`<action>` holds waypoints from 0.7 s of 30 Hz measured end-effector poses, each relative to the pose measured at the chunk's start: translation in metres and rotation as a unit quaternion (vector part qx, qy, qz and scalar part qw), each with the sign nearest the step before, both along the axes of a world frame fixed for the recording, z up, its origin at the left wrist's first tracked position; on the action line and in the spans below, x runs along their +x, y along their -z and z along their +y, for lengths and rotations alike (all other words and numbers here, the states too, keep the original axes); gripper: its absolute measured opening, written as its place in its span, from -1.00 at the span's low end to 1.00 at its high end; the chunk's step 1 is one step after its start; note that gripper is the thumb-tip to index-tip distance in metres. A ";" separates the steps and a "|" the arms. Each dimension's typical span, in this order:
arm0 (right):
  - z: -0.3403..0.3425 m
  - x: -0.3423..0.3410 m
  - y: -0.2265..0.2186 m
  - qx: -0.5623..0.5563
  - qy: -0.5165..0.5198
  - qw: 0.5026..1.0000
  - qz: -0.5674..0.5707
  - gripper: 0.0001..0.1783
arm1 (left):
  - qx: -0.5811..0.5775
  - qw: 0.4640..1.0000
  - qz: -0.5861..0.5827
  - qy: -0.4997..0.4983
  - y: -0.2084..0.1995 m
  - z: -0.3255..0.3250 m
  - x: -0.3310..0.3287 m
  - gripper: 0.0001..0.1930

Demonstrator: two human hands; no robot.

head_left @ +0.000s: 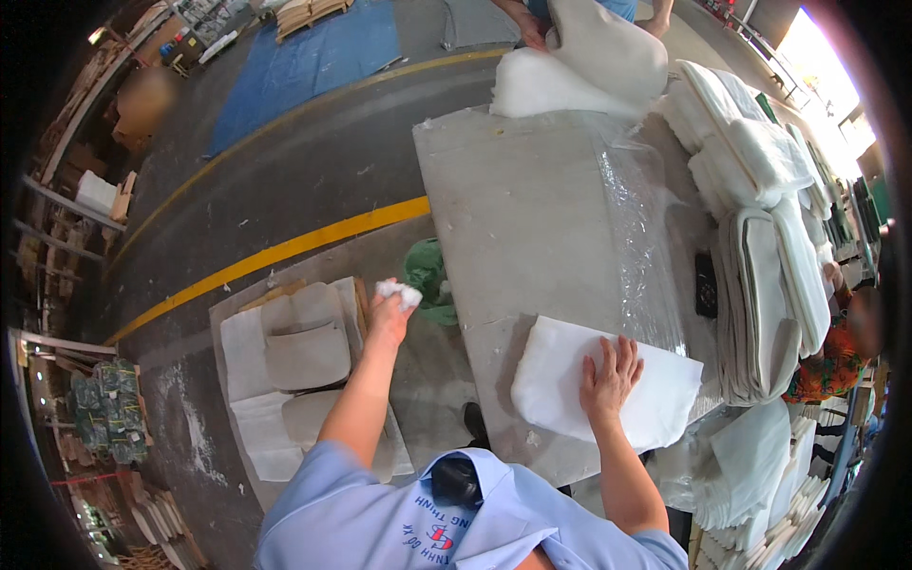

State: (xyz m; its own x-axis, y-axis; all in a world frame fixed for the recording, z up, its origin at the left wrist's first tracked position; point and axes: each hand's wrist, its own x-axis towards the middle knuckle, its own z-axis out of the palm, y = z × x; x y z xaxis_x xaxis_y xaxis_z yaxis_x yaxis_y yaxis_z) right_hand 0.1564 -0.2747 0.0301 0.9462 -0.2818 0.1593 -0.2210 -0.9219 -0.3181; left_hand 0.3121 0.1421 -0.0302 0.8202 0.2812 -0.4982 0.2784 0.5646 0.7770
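Left hand (388,314) pinching white fluff (405,294) near green bag (421,263); right hand (610,382) spread flat on white pad (556,375).

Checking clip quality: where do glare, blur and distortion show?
Head view, glare: the opening at upper right washed out, plastic film glinting; head view, blur: tan patch at upper left, right hand fairly crisp; head view, distortion: thick yellow line bowed, corners black.

Beyond our right hand (611,375) and its pad (560,370) we have open table (522,214) up to the far pad (546,85); stacks (746,304) and 1 black thing (706,285) hem the right, a green bag (421,271) our left hand (389,311)
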 end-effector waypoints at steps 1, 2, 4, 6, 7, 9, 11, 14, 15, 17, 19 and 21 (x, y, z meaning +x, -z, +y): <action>-0.001 0.000 0.001 -0.006 0.003 1.000 0.003 -0.46 | 0.012 1.000 0.010 0.003 0.010 -0.010 0.015 -0.58; 0.000 0.002 0.002 -0.012 0.003 1.000 0.006 -0.46 | 0.082 0.996 0.036 0.014 0.018 -0.020 0.030 -0.60; -0.002 0.003 0.003 -0.009 0.004 1.000 0.010 -0.45 | 0.218 0.971 0.088 0.049 0.037 -0.043 0.056 -0.64; -0.002 0.008 0.002 -0.001 -0.003 1.000 0.011 -0.43 | 0.248 0.956 0.064 0.141 0.054 -0.046 0.074 -0.56; -0.003 0.008 0.002 0.009 -0.002 1.000 0.007 -0.42 | 0.265 0.944 0.048 0.193 0.060 -0.050 0.084 -0.52; -0.008 -0.008 0.008 0.008 0.022 0.999 0.028 -0.41 | 0.098 0.947 0.174 0.251 0.075 -0.088 0.089 -0.42; -0.010 -0.006 0.006 0.019 0.027 0.999 0.029 -0.40 | 0.119 0.916 0.182 0.338 0.085 -0.099 0.100 -0.42; -0.013 0.006 0.004 0.039 0.015 0.999 0.034 -0.40 | 0.269 0.825 0.139 0.478 0.119 -0.102 0.113 -0.42; -0.013 0.016 0.003 0.043 -0.004 0.999 0.028 -0.40 | 0.326 0.789 0.127 0.505 0.129 -0.096 0.116 -0.42; -0.015 0.009 0.000 0.031 0.008 0.998 0.058 -0.39 | 0.435 0.674 0.099 0.589 0.142 -0.107 0.119 -0.42; -0.014 0.005 -0.003 0.036 0.019 0.997 0.061 -0.39 | 0.514 0.573 0.090 0.632 0.147 -0.107 0.119 -0.43; -0.014 0.003 -0.005 0.037 0.018 0.997 0.061 -0.38 | 0.562 0.495 0.091 0.656 0.151 -0.103 0.115 -0.43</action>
